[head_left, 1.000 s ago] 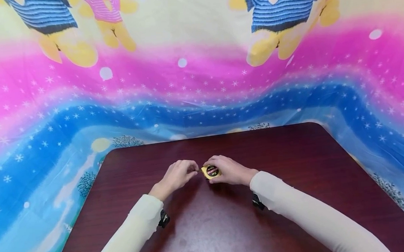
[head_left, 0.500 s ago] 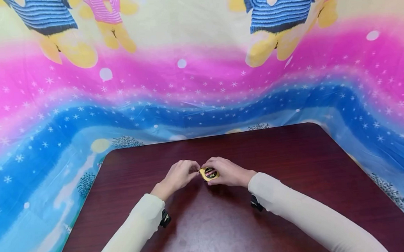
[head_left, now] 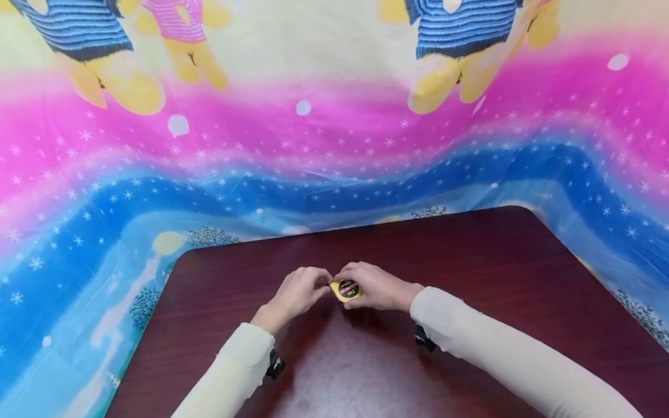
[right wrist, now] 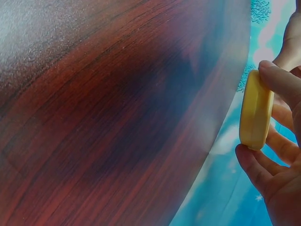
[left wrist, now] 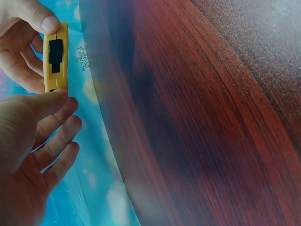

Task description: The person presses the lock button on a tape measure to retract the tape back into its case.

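A small yellow tape measure (head_left: 347,290), with a round dark label reading 2m, is held above the table between both hands. My right hand (head_left: 377,286) grips its case from the right, thumb and fingertips on opposite edges. From the other side, my left hand (head_left: 301,290) meets the case at its mouth, the thumb and a finger pinching there. The left wrist view shows the narrow face of the tape measure (left wrist: 57,63) with a black slider, the left thumb against its lower end. The blade's tip is hidden by the fingers.
Below the hands lies a dark reddish-brown wooden table (head_left: 346,376) with rounded far corners. Behind it hangs a colourful cloth (head_left: 329,131) printed with bears and snowflakes. A black wrist device (head_left: 274,365) sits under the left sleeve, another (head_left: 424,337) under the right.
One second ago a short bit of blade showed between the left fingers and the case; that gap has closed. The right hand with the tape measure has shifted slightly left.
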Demonstrator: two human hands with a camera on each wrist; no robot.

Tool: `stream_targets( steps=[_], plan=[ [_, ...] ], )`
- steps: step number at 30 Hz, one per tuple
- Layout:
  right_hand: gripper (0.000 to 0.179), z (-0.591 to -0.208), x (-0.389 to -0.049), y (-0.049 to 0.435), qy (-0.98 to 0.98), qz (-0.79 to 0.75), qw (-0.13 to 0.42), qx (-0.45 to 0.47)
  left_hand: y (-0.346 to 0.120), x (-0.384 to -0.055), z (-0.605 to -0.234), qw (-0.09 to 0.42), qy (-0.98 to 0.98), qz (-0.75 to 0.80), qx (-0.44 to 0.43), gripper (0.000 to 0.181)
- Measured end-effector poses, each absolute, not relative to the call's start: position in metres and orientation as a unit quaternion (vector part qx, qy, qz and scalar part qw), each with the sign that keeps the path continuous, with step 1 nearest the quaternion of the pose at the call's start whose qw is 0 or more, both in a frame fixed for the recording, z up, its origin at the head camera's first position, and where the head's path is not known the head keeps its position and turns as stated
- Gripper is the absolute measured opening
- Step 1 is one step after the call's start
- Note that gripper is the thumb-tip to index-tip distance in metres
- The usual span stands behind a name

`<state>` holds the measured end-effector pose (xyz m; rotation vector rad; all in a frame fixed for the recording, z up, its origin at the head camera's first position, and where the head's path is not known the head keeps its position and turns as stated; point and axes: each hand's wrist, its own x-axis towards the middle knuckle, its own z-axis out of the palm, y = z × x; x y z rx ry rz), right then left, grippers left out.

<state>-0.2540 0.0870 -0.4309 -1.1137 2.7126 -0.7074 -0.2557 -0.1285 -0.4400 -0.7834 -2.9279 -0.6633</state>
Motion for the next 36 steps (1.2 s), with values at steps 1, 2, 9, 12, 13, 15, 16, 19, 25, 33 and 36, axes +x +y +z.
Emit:
stream_targets(
  steps=[1,2,9,12,13,15,16,19,25,33,36],
  plan=[
    [0.051,-0.431,-0.254,0.087,0.898,-0.234,0.065,-0.367,-0.128,-0.255,-0.44,0.02,-0.943,-0.213,-0.254,0.009],
    [0.052,-0.431,-0.253,0.087,0.899,-0.233,0.067,-0.365,-0.128,-0.255,-0.44,0.02,-0.943,-0.212,-0.256,0.009],
    [0.052,-0.431,-0.251,0.089,0.901,-0.233,0.073,-0.357,-0.129,-0.254,-0.443,0.024,-0.943,-0.205,-0.262,0.012],
    [0.052,-0.432,-0.251,0.09,0.903,-0.23,0.068,-0.357,-0.13,-0.253,-0.443,0.024,-0.942,-0.206,-0.264,0.012],
    [0.052,-0.432,-0.252,0.091,0.903,-0.228,0.067,-0.357,-0.13,-0.253,-0.442,0.024,-0.942,-0.205,-0.264,0.011],
    [0.052,-0.431,-0.251,0.092,0.903,-0.228,0.065,-0.357,-0.131,-0.252,-0.442,0.024,-0.943,-0.203,-0.264,0.011],
    [0.052,-0.431,-0.251,0.092,0.904,-0.227,0.064,-0.356,-0.132,-0.252,-0.442,0.024,-0.943,-0.203,-0.263,0.011],
    [0.052,-0.429,-0.25,0.093,0.906,-0.225,0.063,-0.354,-0.133,-0.251,-0.442,0.026,-0.944,-0.201,-0.26,0.012],
    [0.053,-0.425,-0.249,0.095,0.91,-0.214,0.061,-0.351,-0.139,-0.247,-0.441,0.022,-0.947,-0.193,-0.254,0.018],
    [0.053,-0.418,-0.252,0.106,0.913,-0.216,0.057,-0.341,-0.148,-0.244,-0.437,0.024,-0.948,-0.19,-0.253,0.027],
    [0.053,-0.419,-0.252,0.114,0.918,-0.218,0.062,-0.327,-0.151,-0.242,-0.439,0.021,-0.948,-0.187,-0.256,0.03]
  ],
)
